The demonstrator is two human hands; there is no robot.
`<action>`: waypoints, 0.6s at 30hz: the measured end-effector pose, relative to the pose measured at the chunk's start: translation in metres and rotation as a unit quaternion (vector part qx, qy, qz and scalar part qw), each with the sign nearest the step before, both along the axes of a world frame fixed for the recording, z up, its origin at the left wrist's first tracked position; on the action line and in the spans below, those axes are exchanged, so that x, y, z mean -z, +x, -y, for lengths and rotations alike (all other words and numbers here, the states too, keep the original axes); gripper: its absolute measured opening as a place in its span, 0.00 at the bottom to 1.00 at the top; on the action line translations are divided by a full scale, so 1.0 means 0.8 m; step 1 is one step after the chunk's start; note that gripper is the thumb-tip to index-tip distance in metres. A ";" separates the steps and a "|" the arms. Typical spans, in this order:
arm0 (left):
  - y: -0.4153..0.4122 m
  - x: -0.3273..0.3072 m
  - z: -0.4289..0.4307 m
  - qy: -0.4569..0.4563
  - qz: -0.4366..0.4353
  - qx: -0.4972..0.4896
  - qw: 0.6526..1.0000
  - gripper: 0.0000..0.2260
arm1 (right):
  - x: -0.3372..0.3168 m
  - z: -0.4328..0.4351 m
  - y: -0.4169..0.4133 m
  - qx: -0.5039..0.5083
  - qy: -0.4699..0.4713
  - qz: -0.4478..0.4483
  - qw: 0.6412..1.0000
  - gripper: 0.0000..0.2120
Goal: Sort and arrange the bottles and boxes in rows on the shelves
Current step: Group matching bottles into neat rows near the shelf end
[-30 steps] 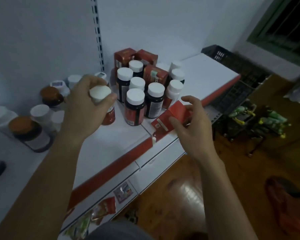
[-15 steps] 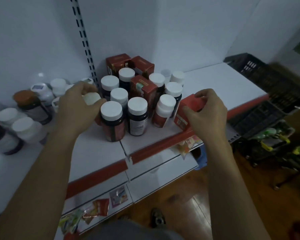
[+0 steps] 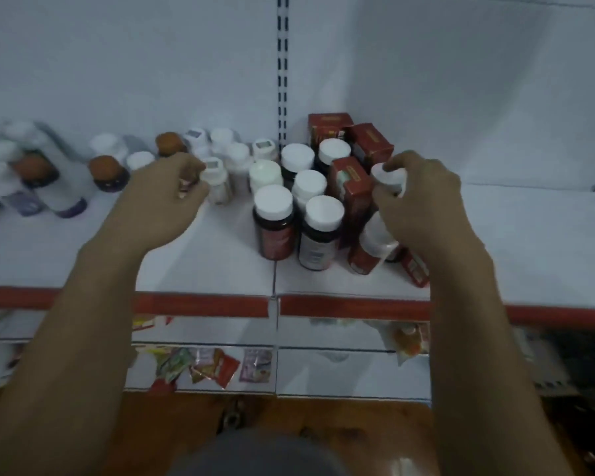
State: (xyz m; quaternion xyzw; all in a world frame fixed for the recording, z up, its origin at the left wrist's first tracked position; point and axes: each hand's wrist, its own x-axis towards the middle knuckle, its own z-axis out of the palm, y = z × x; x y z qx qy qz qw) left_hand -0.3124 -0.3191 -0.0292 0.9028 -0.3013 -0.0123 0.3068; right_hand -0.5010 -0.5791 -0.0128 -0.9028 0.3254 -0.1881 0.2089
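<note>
Right hand (image 3: 418,204) round bottle (image 3: 387,175) (white-capped).

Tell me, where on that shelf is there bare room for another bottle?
Widest bare patch: the shelf right of the right hand, which grips a white-capped bottle. Another lies behind the red front edge, between the left hand and the front dark bottle. Around the slotted upright it is crowded.

retail shop premises: white gondola shelf (image 3: 227,262) with red price-strip edge (image 3: 200,304), slotted upright (image 3: 282,80) in back panel, stocked supplement bottles (image 3: 273,221) and boxes (image 3: 356,194), sachets (image 3: 220,367) on the lower tier.
</note>
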 end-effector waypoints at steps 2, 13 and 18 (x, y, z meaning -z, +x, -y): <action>0.001 0.000 -0.046 0.021 0.011 -0.029 0.999 0.13 | 0.003 -0.032 0.043 -0.064 -0.007 0.041 0.997 0.16; 0.031 0.021 -0.307 0.041 0.019 -0.272 0.961 0.17 | 0.004 -0.251 0.218 -0.303 -0.004 0.079 0.950 0.11; 0.082 0.029 -0.424 0.050 -0.008 -0.278 0.959 0.17 | 0.014 -0.390 0.292 -0.388 0.013 0.043 0.921 0.12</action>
